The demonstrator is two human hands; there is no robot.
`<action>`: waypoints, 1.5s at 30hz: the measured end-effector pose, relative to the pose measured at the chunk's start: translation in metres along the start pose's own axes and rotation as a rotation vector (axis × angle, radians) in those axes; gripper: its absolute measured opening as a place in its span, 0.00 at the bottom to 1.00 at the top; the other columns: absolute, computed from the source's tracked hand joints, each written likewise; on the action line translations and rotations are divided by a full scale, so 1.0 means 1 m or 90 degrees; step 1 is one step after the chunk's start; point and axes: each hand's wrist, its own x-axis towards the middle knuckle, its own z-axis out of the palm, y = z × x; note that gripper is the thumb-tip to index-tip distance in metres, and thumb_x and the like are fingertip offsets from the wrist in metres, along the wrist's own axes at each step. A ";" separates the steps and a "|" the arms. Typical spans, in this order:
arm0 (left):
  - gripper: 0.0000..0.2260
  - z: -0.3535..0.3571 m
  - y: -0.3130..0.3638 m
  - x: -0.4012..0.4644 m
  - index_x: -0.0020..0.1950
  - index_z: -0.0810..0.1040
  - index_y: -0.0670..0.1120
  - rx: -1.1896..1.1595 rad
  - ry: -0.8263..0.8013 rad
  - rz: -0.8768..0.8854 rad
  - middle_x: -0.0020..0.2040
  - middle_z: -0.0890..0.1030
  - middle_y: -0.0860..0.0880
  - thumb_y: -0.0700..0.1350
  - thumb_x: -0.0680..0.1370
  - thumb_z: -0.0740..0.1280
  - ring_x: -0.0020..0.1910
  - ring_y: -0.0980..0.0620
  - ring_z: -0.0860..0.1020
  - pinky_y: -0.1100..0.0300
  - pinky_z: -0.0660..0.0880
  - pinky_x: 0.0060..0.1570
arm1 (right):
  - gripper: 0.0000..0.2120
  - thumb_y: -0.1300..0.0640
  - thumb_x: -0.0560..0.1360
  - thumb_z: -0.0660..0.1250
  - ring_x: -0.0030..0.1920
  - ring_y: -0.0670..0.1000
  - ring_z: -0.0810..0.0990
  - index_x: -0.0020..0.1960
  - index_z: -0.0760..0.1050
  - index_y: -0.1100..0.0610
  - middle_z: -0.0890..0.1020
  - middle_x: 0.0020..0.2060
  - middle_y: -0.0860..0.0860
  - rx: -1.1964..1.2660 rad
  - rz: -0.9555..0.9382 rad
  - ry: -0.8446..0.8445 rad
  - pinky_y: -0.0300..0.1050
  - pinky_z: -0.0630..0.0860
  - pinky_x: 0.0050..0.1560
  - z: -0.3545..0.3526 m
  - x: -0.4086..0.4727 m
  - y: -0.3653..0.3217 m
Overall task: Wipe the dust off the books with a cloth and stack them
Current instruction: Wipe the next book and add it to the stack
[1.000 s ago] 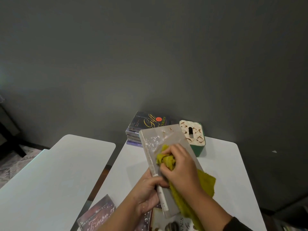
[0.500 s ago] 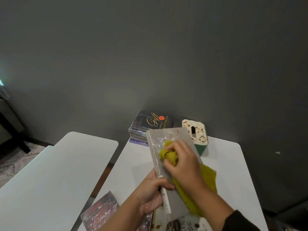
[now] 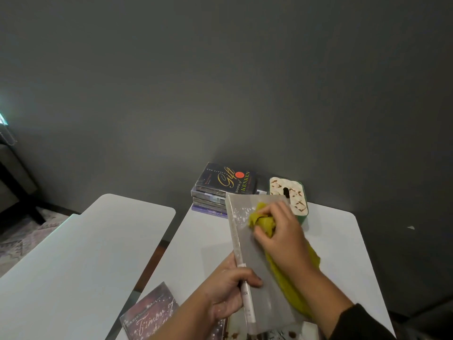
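Books are partly done: your left hand (image 3: 230, 290) grips the grey book (image 3: 259, 261) by its spine above the counter's (image 3: 203, 241) middle, while your right hand (image 3: 282, 231), clutching the yellow cloth (image 3: 263, 220), has slid toward the far end, where dust specks seemingly remain. A finished stack (image 3: 220, 190) waits at the far edge.

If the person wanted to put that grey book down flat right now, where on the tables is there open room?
The left table shows a wholly bare top. On the right table, bare patches lie right of the yellow cloth, and between the book stack and the dark book. It is crowded at the wall, by the stack and tissue box, and at the near edge.
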 end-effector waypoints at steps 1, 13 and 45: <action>0.30 -0.001 0.001 0.001 0.61 0.73 0.37 0.003 0.003 0.002 0.49 0.78 0.34 0.24 0.60 0.61 0.46 0.38 0.78 0.46 0.78 0.48 | 0.07 0.57 0.65 0.66 0.45 0.47 0.72 0.42 0.71 0.53 0.72 0.41 0.45 0.008 -0.027 -0.035 0.38 0.69 0.45 0.003 -0.008 -0.008; 0.30 0.000 0.004 -0.001 0.61 0.73 0.37 -0.011 -0.015 -0.014 0.49 0.81 0.34 0.25 0.60 0.60 0.45 0.39 0.82 0.48 0.81 0.43 | 0.20 0.51 0.73 0.68 0.59 0.43 0.68 0.63 0.66 0.48 0.69 0.58 0.41 -0.046 0.098 -0.072 0.36 0.64 0.55 -0.016 0.019 0.035; 0.31 -0.007 -0.001 0.002 0.63 0.74 0.42 0.091 -0.028 -0.057 0.52 0.80 0.35 0.25 0.61 0.61 0.52 0.38 0.79 0.47 0.77 0.53 | 0.09 0.57 0.75 0.64 0.53 0.57 0.71 0.54 0.71 0.60 0.73 0.51 0.56 -0.083 0.170 0.054 0.49 0.69 0.51 0.011 0.040 0.065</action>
